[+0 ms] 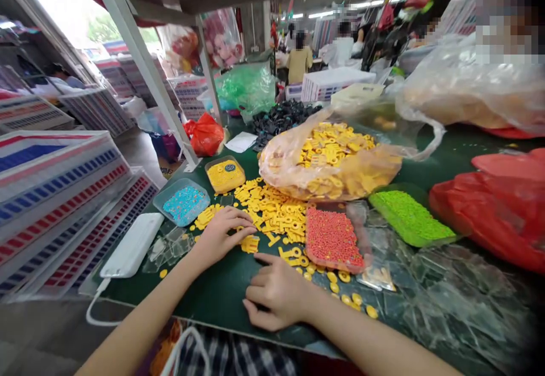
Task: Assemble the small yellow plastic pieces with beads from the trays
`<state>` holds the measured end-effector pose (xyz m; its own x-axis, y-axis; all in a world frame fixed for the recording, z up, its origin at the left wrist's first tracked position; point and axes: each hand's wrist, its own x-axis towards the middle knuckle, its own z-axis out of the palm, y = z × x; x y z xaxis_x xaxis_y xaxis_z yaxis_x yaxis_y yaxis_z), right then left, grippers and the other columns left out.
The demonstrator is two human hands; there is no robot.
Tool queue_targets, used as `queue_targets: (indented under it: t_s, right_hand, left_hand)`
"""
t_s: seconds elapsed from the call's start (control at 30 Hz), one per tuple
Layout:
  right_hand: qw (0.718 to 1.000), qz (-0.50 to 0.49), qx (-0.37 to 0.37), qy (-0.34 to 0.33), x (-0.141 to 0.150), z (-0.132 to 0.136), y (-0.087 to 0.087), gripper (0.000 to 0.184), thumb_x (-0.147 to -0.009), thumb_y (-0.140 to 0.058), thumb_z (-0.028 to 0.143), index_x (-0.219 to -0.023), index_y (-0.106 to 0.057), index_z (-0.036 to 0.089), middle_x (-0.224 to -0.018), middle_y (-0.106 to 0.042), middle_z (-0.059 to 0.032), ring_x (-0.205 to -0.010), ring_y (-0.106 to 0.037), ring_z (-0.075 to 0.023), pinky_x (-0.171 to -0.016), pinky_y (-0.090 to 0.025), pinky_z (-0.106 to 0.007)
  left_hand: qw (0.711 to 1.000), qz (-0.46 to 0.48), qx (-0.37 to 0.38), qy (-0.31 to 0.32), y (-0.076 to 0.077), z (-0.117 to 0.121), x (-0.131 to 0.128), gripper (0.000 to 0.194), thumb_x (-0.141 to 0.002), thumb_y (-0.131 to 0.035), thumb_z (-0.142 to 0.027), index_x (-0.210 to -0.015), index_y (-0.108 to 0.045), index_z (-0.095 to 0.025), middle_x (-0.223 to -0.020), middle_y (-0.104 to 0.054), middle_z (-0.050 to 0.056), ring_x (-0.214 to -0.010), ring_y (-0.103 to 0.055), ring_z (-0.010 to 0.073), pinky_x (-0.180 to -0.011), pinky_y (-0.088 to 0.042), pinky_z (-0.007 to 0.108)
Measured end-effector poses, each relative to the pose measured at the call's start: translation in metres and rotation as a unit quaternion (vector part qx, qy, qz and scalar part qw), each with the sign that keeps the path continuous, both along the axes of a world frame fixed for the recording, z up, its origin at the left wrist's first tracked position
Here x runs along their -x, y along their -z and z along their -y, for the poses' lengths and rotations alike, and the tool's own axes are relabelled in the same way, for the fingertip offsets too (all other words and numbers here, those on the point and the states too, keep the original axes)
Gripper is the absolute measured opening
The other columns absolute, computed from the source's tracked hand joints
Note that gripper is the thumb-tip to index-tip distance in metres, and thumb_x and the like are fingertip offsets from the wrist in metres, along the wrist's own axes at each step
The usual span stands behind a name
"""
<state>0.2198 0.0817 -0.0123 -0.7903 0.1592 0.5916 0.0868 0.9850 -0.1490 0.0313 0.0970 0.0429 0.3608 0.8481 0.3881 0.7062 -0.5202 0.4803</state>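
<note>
My left hand [225, 232] is over the near-left edge of a pile of small yellow plastic pieces [276, 211], its fingers and thumb apart. A flat, comb-shaped yellow piece [250, 244] lies just below its thumb, and I see nothing gripped. To the right, my right hand [276, 292] hovers low over the dark green tabletop [213, 291]. Its index finger points toward that piece, the other fingers curl loosely, and the thumb stands apart. Ring-ended yellow pieces [293, 257] and round yellow discs [356, 299] lie beyond and beside it.
Behind the pile slumps a clear bag of yellow pieces [336, 146]. Around it stand trays of red beads [334, 237], green beads [411, 217], blue beads [184, 204] and yellow beads [225, 174]. A white power bank [131, 245] with a cable lies left; clear plastic sleeves [460, 285] lie right.
</note>
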Motion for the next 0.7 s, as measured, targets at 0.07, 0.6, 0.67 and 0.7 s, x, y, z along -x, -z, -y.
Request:
queue_targets:
  t_s: [0.07,0.6,0.67,0.7]
  right_hand:
    - [1.0,0.014,0.02,0.004,-0.001,-0.001,-0.001,0.026,-0.082,-0.047,0.024,-0.057,-0.052,0.022,-0.046,-0.058,0.0038,-0.042,-0.052,-0.0107,-0.09,-0.048,-0.037]
    - [0.994,0.052,0.091,0.018,-0.002,-0.007,0.0,0.027,-0.083,-0.049,0.025,-0.057,-0.052,0.023,-0.049,-0.06,0.0046,-0.044,-0.05,-0.011,-0.098,-0.044,-0.035]
    - [0.994,0.055,0.094,0.015,-0.002,-0.008,0.0,0.027,-0.083,-0.049,0.025,-0.057,-0.053,0.023,-0.049,-0.06,0.0043,-0.045,-0.05,-0.0113,-0.098,-0.044,-0.036]
    - [0.994,0.055,0.096,0.016,-0.003,-0.008,0.0,0.027,-0.083,-0.049,0.025,-0.057,-0.053,0.022,-0.049,-0.06,0.0041,-0.045,-0.05,-0.0114,-0.097,-0.044,-0.037]
  left_hand:
    - [0.999,0.018,0.022,-0.033,0.018,0.008,0.013,0.03,-0.095,-0.052,-0.043,-0.087,-0.073,-0.022,-0.094,-0.072,0.006,-0.092,-0.062,0.0205,-0.087,-0.047,0.037]
    - [0.998,-0.04,0.033,0.022,0.045,0.006,0.007,0.024,-0.096,-0.054,-0.034,-0.091,-0.076,-0.024,-0.099,-0.07,0.005,-0.096,-0.058,0.0204,-0.088,-0.042,0.038]
    - [0.999,-0.037,0.029,0.021,0.045,0.006,0.007,0.024,-0.096,-0.054,-0.034,-0.092,-0.076,-0.025,-0.104,-0.07,0.005,-0.098,-0.057,0.0207,-0.089,-0.043,0.038]
    - [0.999,-0.033,0.027,0.017,0.044,0.006,0.007,0.024,-0.096,-0.054,-0.034,-0.093,-0.076,-0.025,-0.105,-0.07,0.005,-0.099,-0.057,0.0208,-0.09,-0.043,0.039]
